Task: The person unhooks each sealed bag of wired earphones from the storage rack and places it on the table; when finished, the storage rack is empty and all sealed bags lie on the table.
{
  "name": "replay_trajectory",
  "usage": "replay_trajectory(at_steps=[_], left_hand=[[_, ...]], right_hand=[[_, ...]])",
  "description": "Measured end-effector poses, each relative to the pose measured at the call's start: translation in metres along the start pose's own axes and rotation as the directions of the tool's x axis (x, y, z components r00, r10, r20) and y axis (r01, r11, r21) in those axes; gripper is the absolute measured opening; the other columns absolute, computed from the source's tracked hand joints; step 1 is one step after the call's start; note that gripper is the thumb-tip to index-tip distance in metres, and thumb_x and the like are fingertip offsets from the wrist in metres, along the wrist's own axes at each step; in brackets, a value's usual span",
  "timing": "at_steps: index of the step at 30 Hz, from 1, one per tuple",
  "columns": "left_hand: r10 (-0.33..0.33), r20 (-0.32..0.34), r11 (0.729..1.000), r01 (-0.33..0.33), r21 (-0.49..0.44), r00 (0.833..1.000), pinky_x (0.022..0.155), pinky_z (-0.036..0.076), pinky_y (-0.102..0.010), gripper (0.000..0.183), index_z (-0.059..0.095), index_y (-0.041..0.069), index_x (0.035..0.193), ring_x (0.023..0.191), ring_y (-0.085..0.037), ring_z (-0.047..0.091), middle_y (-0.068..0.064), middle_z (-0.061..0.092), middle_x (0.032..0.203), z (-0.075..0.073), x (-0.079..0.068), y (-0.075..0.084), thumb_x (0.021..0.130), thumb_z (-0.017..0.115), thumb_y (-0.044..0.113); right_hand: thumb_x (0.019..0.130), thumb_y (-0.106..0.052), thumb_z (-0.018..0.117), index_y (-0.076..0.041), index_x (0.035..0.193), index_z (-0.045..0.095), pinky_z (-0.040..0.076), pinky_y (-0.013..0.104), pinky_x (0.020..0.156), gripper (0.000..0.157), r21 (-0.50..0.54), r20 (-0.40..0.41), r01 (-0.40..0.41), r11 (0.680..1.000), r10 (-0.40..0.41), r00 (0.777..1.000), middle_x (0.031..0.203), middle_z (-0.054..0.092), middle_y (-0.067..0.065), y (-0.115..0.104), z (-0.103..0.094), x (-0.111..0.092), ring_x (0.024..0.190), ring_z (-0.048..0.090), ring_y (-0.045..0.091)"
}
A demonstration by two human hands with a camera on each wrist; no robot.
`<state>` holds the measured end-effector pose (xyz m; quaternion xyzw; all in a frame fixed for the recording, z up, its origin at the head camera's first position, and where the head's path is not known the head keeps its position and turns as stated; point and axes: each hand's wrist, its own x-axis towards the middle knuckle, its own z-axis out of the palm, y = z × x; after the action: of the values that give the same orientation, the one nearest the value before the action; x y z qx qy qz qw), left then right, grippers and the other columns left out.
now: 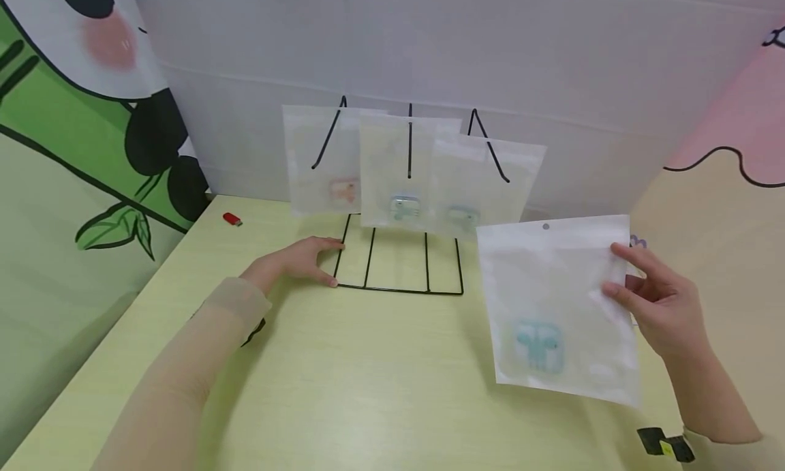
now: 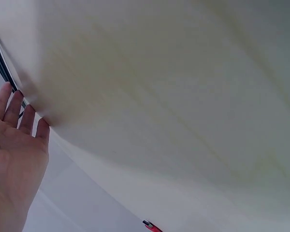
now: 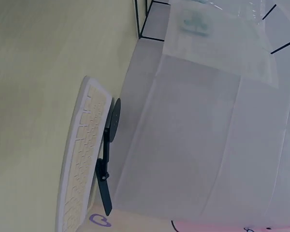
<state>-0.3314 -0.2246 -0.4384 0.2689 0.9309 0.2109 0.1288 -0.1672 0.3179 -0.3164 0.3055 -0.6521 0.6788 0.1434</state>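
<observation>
My right hand (image 1: 665, 300) pinches the right edge of a white translucent pouch (image 1: 558, 273) between thumb and fingers. Inside it show blue-green earphones (image 1: 540, 345) in a squarish case; a hang hole is punched near the pouch's top. My left hand (image 1: 294, 260) touches the left side and front corner of a black wire rack's base (image 1: 398, 290), thumb and fingers spread; in the left wrist view the hand (image 2: 19, 140) has its fingers extended. Three similar pouches hang on the rack's prongs: a left pouch (image 1: 306, 144) with a reddish item, a middle pouch (image 1: 383, 157) and a right pouch (image 1: 521, 164) with bluish ones.
A red USB stick (image 1: 232, 219) lies at the table's back left. In the right wrist view, a white keyboard (image 3: 84, 154) stands beside a black folding stand (image 3: 105, 169). A pale cloth wall (image 1: 429, 41) rises behind the rack, above the light wooden table (image 1: 368, 375).
</observation>
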Motion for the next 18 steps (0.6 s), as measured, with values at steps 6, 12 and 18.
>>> replay_trajectory(at_steps=[6, 12, 18], left_hand=[[0.002, 0.002, 1.0, -0.002, 0.01, 1.0, 0.113, 0.022, -0.051, 0.094, 0.038, 0.01, 0.145, 0.14, -0.034, 0.024, -0.01, 0.031, 0.152, 0.001, -0.001, 0.0, 0.07, 0.078, 0.05], [0.004, -0.002, 1.0, -0.004, 0.002, 1.0, 0.113, 0.021, -0.051, 0.092, 0.038, 0.009, 0.145, 0.14, -0.034, 0.024, -0.011, 0.03, 0.152, 0.0, -0.001, 0.001, 0.072, 0.079, 0.046], [0.01, -0.001, 1.0, -0.01, 0.001, 1.0, 0.113, 0.021, -0.052, 0.091, 0.037, 0.008, 0.145, 0.141, -0.035, 0.023, -0.012, 0.03, 0.153, -0.001, -0.002, 0.002, 0.073, 0.079, 0.045]], right_hand=[[0.078, 0.027, 0.055, 0.015, 0.129, 0.046, 0.056, 0.022, 0.064, 0.053, 0.055, -0.008, -0.039, 0.998, 0.039, 0.999, 0.124, 0.057, 0.009, 0.002, -0.014, -0.02, 0.08, 0.068, 0.017], [0.078, 0.031, 0.051, 0.016, 0.131, 0.043, 0.056, 0.022, 0.062, 0.055, 0.118, -0.031, -0.061, 0.991, 0.066, 0.997, 0.123, 0.06, 0.009, 0.003, -0.027, -0.033, 0.079, 0.068, 0.018], [0.081, 0.029, 0.047, 0.011, 0.134, 0.043, 0.056, 0.023, 0.064, 0.057, 0.115, -0.111, -0.131, 0.985, 0.143, 0.983, 0.126, 0.059, 0.005, 0.002, -0.036, -0.047, 0.08, 0.068, 0.016]])
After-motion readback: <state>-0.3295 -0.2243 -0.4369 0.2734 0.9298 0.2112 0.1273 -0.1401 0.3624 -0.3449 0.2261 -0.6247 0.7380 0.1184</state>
